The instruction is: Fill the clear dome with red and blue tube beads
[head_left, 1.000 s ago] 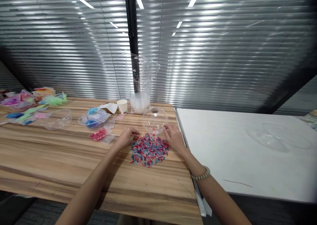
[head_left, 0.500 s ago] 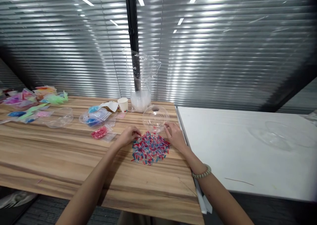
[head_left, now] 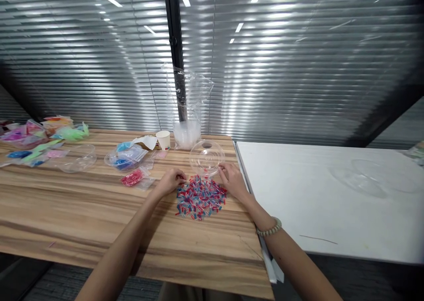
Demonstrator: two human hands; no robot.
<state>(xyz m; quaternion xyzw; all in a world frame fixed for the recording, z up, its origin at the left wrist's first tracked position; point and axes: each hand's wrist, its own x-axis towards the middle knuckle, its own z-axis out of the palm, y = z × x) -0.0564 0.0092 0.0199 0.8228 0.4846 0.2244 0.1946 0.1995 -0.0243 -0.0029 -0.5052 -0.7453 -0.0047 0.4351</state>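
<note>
A loose pile of small red, blue and clear pieces (head_left: 200,199) lies on the wooden table (head_left: 99,221). At its upper left edge is my left hand (head_left: 171,180), fingers curled together; whatever they pinch is too small to make out. My right hand (head_left: 232,178) rests at the upper right of the pile, its fingertips on the near right rim of a round clear plastic bowl (head_left: 207,156). The bowl stands just behind the pile, with a few red pieces near its front edge.
Behind the bowl stand a paper cup (head_left: 163,140) and a clear bag of white material (head_left: 187,134). Leftward lie a red packet (head_left: 132,177), a tub with blue packets (head_left: 126,157), a clear container (head_left: 79,158) and colourful bags (head_left: 24,133). A white table (head_left: 298,195) adjoins at right.
The view has shifted very slightly. Both hands keep nearly the same places, the left by the pile and the right at the bowl's rim.
</note>
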